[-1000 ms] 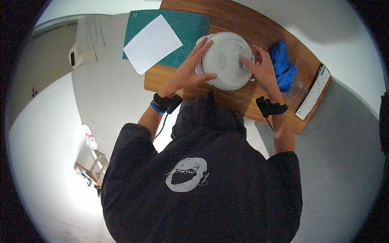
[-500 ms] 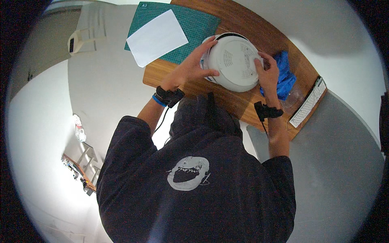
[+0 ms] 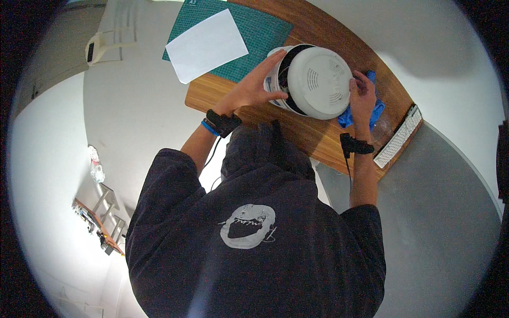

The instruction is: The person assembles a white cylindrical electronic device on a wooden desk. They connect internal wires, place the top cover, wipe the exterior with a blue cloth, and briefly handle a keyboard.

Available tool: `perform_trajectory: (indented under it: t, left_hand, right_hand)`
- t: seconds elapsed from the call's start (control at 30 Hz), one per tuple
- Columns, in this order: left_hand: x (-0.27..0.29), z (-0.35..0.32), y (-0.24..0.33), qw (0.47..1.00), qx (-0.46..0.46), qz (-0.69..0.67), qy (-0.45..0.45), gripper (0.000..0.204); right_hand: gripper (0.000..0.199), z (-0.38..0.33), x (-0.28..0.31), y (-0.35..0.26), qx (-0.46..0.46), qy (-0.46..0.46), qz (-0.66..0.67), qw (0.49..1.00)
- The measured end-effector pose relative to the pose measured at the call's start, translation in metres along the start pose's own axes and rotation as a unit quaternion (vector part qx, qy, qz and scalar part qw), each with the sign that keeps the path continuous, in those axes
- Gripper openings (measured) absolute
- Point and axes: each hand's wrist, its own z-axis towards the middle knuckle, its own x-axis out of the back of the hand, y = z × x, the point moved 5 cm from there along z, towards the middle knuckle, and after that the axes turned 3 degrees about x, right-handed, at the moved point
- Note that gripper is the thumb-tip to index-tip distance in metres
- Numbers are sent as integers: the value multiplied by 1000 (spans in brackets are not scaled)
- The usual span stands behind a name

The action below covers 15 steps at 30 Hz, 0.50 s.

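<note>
A white round appliance (image 3: 319, 80) with a vented face and a dark band around its side stands tilted on the wooden table (image 3: 313, 135). My left hand (image 3: 253, 89) is spread against its left side and holds it. My right hand (image 3: 362, 98) grips its right rim with bent fingers. A blue cloth (image 3: 377, 110) lies under and beside my right hand. Both wrists carry black bands with cables.
A green cutting mat (image 3: 265, 33) lies at the table's far left with a white sheet of paper (image 3: 206, 45) on it. A white keyboard (image 3: 398, 138) sits at the right edge. A small shelf (image 3: 101, 225) stands on the floor at the lower left.
The white appliance has tipped up from lying flat, so its side and dark band now show. Both hands stayed on it, the left sliding onto its side.
</note>
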Motion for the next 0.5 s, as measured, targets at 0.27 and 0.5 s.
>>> perform_trajectory:
  t: [0.27, 0.5]
  left_hand:
    - [1, 1, 1, 1000, -2, 4, -5, 112]
    - [1, -2, -4, 1000, 6, -18, -7, 113]
  right_hand:
    - [73, -20, -30, 8, 148, -145, -115, 971]
    - [96, -18, -38, -2, 122, -193, -114, 967]
